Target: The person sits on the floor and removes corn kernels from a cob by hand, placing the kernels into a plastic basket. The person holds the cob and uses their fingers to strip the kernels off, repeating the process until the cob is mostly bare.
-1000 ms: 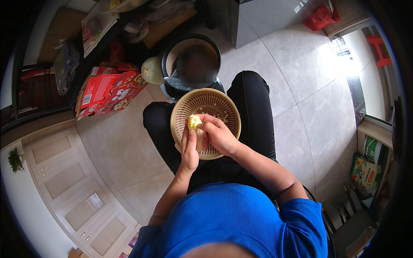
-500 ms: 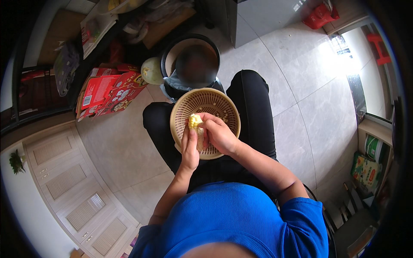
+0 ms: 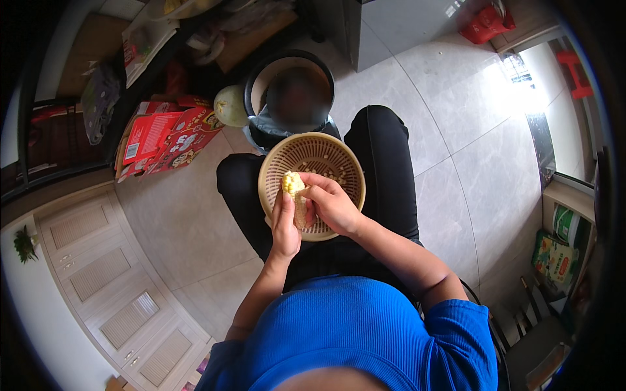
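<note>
An ear of corn (image 3: 293, 184) is held over a tan slotted plastic basket (image 3: 353, 156) that rests on my lap. Pale yellow kernels cover its far end, while the part nearer me is bare cob. My left hand (image 3: 284, 225) is wrapped round the cob from the left. From the right, my right hand (image 3: 333, 207) grips the corn too, its thumb pressed against the kernels and its other fingers partly hidden behind. Loose kernels (image 3: 336, 174) lie scattered on the bottom of the basket.
Beyond the basket stands a dark-rimmed bin (image 3: 250, 98) with a bag hanging over its near side. A pale green round gourd or melon (image 3: 229, 106) sits left of it, beside a red cardboard box (image 3: 166, 140). Shelving is at the far left, pale cabinets (image 3: 98, 260) at the left.
Both hands and the corn have shifted very slightly to the left. The grip on the cob looks the same, and a little more bare cob shows.
</note>
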{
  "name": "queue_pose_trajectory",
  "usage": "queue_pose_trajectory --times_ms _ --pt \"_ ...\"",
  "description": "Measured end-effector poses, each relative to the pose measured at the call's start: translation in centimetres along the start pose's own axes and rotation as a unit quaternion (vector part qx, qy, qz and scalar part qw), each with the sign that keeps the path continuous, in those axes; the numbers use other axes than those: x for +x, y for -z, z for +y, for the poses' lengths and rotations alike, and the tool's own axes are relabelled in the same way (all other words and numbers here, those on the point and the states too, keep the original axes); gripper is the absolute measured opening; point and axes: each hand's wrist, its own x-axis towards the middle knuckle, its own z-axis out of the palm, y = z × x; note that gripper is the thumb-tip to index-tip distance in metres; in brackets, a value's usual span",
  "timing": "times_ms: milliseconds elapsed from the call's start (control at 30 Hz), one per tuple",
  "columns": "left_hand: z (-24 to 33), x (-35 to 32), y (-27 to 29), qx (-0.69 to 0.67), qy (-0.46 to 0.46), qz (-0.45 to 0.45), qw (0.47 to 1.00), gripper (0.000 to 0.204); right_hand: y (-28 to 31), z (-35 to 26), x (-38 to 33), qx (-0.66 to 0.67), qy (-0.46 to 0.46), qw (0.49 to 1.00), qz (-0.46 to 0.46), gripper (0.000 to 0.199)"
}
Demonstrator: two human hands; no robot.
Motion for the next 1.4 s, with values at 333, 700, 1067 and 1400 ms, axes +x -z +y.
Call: queue_pose_trajectory --times_ms 333,700,1067,1400 --pt "0.6 -0.2 1.1 0.004 0.026 -0.073 0.997 0.032 2.8 1.7 1.0 -0.320 0.109 0.937 0.092 0.030" --pt "-0.1 -0.5 0.7 0.016 0.051 -0.025 0.998 0.031 0.8 1.0 0.3 -0.338 0.123 0.927 0.110 0.028" --pt "0.8 0.5 2.1 0.035 0.144 -0.022 0.989 0.025 0.8 0.8 -0.5 -0.510 0.227 0.827 0.068 0.024" --pt "1.4 0.4 1.0 0.166 0.093 0.030 0.981 0.027 0.4 0.3 -0.7 -0.511 0.253 0.820 0.038 0.018"
